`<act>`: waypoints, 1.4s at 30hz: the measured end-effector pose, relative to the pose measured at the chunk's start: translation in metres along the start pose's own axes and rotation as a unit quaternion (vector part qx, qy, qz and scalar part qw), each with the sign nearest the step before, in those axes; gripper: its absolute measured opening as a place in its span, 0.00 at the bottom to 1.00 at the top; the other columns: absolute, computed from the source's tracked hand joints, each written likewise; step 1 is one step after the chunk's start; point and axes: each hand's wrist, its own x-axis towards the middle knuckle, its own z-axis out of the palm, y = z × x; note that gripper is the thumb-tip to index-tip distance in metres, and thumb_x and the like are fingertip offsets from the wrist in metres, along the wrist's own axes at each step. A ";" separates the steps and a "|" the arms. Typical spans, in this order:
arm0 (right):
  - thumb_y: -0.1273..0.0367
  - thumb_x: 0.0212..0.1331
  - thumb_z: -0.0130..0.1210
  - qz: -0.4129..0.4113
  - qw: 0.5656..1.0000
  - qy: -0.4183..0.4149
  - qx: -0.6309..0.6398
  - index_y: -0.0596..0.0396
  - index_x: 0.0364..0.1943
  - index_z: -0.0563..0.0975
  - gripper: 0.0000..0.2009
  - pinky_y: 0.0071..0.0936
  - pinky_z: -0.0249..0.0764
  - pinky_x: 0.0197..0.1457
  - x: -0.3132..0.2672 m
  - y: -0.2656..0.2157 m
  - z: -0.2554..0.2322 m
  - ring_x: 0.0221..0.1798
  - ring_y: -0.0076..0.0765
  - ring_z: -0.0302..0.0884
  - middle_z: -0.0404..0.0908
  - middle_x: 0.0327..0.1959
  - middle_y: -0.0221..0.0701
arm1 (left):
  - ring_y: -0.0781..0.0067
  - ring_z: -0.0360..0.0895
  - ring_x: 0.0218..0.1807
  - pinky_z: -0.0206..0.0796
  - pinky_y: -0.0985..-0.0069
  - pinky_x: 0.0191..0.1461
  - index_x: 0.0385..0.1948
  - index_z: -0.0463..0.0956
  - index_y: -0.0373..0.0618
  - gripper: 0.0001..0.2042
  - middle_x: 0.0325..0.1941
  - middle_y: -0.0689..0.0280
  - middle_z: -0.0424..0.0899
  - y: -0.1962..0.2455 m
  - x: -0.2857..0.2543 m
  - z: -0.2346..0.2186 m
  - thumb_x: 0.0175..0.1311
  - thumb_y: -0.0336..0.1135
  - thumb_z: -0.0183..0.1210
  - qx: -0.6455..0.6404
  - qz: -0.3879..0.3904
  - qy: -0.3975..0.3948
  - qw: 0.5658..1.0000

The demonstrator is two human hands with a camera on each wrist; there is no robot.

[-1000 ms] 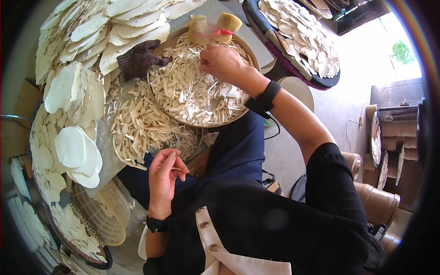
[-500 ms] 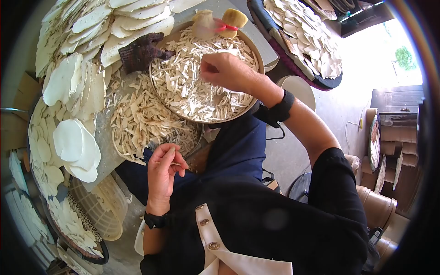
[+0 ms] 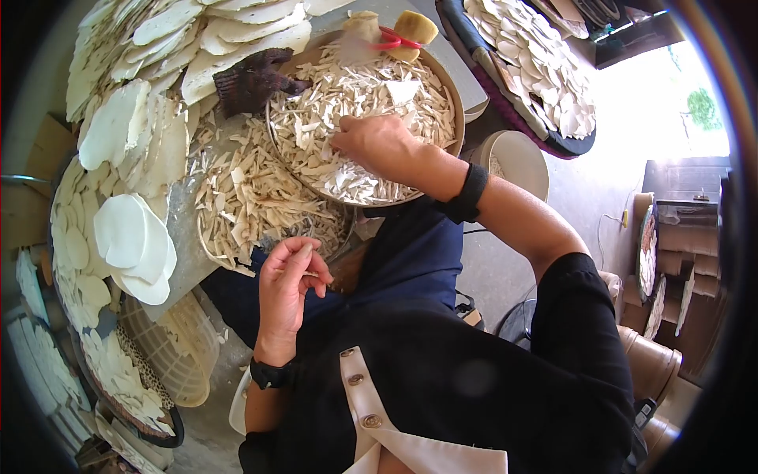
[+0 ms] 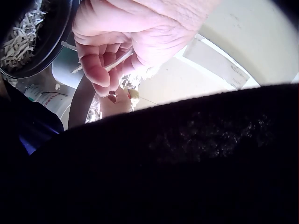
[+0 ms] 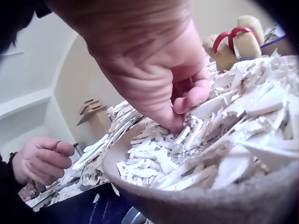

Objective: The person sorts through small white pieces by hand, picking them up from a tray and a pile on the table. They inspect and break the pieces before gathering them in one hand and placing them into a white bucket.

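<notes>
A round tray [image 3: 460, 118] heaped with pale slivers stands at the upper middle of the head view. My right hand [image 3: 387, 150] reaches into the heap with bent fingers; in the right wrist view the fingertips of that hand [image 5: 154, 70] are down among the pieces, pinching at them. Over the lap my left hand [image 3: 283, 296] holds thin slivers between thumb and curled fingers; the left wrist view shows a sliver [image 4: 120, 60] sticking out of them. Beside the tray lies a pile of yellower slivers [image 3: 245, 193].
Red-handled scissors [image 3: 395, 38] with padded grips lie at the tray's far edge, a dark glove [image 3: 249, 83] at its left. Large pale slices [image 3: 134, 237] are stacked at the left. A round bucket [image 3: 517, 158] stands right of the tray, near another slice-covered tray [image 3: 537, 71].
My right hand has moved from the far part of the tray down toward its near side, into the slivers. My left hand has barely moved and still holds its slivers.
</notes>
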 end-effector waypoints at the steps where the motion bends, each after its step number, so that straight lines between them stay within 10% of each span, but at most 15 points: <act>1: 0.69 0.53 0.56 -0.001 1.000 0.007 0.008 0.49 0.33 0.76 0.04 0.41 0.74 0.37 0.001 0.000 0.000 0.37 0.45 0.78 0.74 0.33 0.34 | 0.76 0.77 0.24 0.66 0.84 0.22 0.42 0.73 0.39 0.08 0.24 0.65 0.77 0.001 0.000 0.001 0.69 0.33 0.50 0.001 0.001 -0.001 1.000; 8: 0.69 0.50 0.60 0.055 0.979 0.025 0.195 0.52 0.34 0.77 0.07 0.34 0.75 0.37 -0.011 0.008 -0.014 0.33 0.38 0.79 0.78 0.30 0.32 | 0.78 0.76 0.25 0.66 0.84 0.23 0.42 0.74 0.39 0.08 0.25 0.65 0.77 0.012 0.008 0.003 0.70 0.33 0.50 0.017 0.027 -0.020 0.999; 14: 0.69 0.58 0.60 0.202 0.828 -0.059 0.520 0.57 0.37 0.78 0.08 0.14 0.68 0.23 -0.019 -0.002 -0.036 0.24 0.15 0.74 0.78 0.25 0.24 | 0.82 0.76 0.26 0.66 0.87 0.26 0.43 0.76 0.38 0.09 0.27 0.66 0.79 0.021 0.017 0.019 0.69 0.32 0.52 0.033 0.031 -0.040 0.998; 21: 0.69 0.59 0.60 0.203 0.703 -0.069 0.678 0.55 0.38 0.80 0.06 0.11 0.66 0.23 -0.027 -0.018 -0.038 0.21 0.12 0.70 0.77 0.23 0.21 | 0.82 0.76 0.26 0.65 0.87 0.24 0.45 0.75 0.39 0.09 0.27 0.67 0.79 0.021 0.023 0.029 0.69 0.32 0.52 0.050 0.053 -0.046 0.996; 42: 0.73 0.56 0.60 0.102 0.862 -0.018 0.497 0.59 0.32 0.77 0.04 0.18 0.74 0.30 -0.046 -0.074 -0.040 0.27 0.17 0.78 0.80 0.23 0.26 | 0.80 0.79 0.24 0.69 0.80 0.31 0.29 0.77 0.37 0.01 0.23 0.65 0.82 0.012 0.013 0.032 0.56 0.22 0.59 0.355 0.240 0.075 0.900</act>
